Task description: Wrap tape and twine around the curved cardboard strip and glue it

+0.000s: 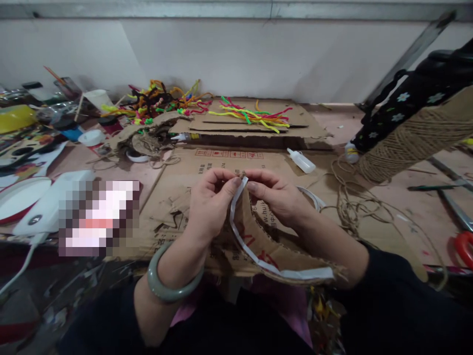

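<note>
Left hand [210,202] and right hand [279,192] pinch one tip of a curved strip [254,236]

Both hands meet at the centre of the frame, fingertips close together, each closed on the cardboard strip's upper end. The left thumb presses at the tip from the left side, beside the white tape [306,273] along the strip's outer edge; the right thumb and fingers grip it from the right. From there the strip hangs below the hands and curves toward the lower right, its far end beside the right forearm. Red print shows on its brown face. A pale green bangle [175,294] circles the left wrist.

Behind and beneath the hands a printed cardboard sheet [170,180] covers the middle of the table. A glue bottle [303,161] lies on it, just beyond the right hand. Bright pipe cleaners [254,117] are strewn on raised cardboard at upper centre. At right of the frame a cone of twine [410,135] leans, loose strands trailing below it, with red-handled scissors [464,246] near the edge. A pixelated patch [99,217] hides something at left.
</note>
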The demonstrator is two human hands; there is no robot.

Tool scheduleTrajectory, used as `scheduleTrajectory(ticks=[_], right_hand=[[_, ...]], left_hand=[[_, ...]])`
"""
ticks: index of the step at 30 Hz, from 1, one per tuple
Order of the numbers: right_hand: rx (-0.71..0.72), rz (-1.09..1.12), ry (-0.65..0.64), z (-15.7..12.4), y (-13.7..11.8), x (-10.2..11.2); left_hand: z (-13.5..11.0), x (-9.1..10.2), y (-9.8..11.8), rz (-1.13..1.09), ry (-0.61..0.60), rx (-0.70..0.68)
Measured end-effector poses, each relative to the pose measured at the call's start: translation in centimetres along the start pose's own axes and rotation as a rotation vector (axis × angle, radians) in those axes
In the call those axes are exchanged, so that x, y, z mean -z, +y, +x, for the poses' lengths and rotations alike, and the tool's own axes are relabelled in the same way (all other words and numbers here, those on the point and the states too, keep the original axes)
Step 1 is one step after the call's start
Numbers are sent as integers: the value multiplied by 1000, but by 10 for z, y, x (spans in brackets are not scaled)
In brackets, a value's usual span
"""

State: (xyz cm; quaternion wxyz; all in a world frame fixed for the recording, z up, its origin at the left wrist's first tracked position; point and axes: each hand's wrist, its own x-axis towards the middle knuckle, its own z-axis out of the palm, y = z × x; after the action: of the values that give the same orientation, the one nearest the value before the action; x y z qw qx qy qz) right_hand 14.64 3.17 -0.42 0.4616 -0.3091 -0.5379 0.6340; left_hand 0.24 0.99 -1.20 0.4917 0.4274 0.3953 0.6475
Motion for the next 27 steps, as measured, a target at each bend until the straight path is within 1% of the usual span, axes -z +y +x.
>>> scheduleTrajectory(ticks=[5,11,15,17,23,25,27], right_hand=[[31,9,2,2,1,0],[-18,-1,22,2,1,0],[-14,40,34,3,1,1],[-3,41,40,3,0,1],[37,-3,35,4,0,1],[59,-16,25,4,1,2],[62,-24,20,4,2,2]], left_hand=[[0,1,-1,82,-35,-17],[0,4,-2,189,-53,-89],[0,5,-2,267,-54,-121],[0,5,-1,318,-58,-167],[0,6,4,560,-74,-441],[0,6,5,612,-69,-470],[-1,5,7,639,-75,-459]])
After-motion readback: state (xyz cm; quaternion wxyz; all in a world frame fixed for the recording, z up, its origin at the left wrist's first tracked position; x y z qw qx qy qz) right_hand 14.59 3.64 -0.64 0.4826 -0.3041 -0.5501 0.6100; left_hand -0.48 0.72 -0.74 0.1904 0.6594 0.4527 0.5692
